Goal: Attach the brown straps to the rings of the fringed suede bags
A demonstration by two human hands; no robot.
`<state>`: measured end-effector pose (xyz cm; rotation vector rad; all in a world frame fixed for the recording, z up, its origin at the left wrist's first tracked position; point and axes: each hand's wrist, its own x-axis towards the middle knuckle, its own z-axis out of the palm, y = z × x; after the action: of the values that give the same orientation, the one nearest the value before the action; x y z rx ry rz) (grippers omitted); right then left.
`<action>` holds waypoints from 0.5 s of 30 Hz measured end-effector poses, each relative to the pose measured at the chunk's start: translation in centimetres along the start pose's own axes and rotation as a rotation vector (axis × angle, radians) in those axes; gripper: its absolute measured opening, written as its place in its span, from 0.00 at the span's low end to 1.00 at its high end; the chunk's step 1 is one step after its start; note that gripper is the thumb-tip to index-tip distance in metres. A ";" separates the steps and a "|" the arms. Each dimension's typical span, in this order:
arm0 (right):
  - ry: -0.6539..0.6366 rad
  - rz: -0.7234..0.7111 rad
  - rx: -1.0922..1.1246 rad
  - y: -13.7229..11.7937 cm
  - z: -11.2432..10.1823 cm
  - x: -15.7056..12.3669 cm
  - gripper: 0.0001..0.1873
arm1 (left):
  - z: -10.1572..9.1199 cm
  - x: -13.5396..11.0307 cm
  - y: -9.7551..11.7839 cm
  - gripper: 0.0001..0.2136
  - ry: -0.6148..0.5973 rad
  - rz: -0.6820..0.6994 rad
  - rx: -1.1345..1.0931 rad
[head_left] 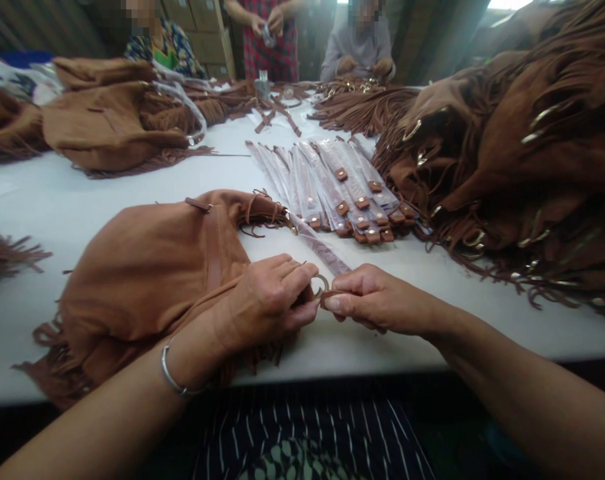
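Observation:
A tan suede fringed bag [152,273] lies on the white table [57,200] in front of me. My left hand [267,300] rests on the bag's right corner, fingers closed around a small metal ring [322,283] fixed there. My right hand [377,300] pinches the brown end of a plastic-wrapped strap [322,248] right at that ring. The strap runs back from my fingers toward the bag's top. A silver bangle [170,373] circles my left wrist.
A row of plastic-wrapped brown straps [342,193] lies mid-table. A large heap of fringed bags [512,153] fills the right side, with more bags [107,120] at the far left. Three other people work at the far edge. The table's near edge runs just below my hands.

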<state>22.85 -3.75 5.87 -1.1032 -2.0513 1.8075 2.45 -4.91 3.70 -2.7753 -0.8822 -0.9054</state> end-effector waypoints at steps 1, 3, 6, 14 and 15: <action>0.029 0.002 -0.020 -0.2 0.1 -0.1 0.17 | 0.0 0.1 0.0 0.06 0.006 -0.001 0.000; 0.050 0.001 -0.063 -0.5 0.1 -0.1 0.16 | 0.0 0.2 0.1 0.06 -0.004 0.000 0.009; 0.042 -0.037 -0.162 -0.8 -0.2 0.1 0.16 | 0.0 0.2 0.1 0.05 -0.036 0.023 0.014; 0.136 -0.073 -0.658 -2.6 0.3 -0.4 0.16 | 0.2 0.9 1.6 0.06 -0.229 -0.214 0.127; 0.159 -0.069 -0.722 -2.9 0.6 -0.5 0.16 | 0.3 1.0 1.8 0.08 -0.243 -0.268 0.161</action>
<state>21.69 -4.42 8.56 -1.2467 -2.6640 0.8981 4.21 -5.81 4.18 -2.7057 -1.3253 -0.5014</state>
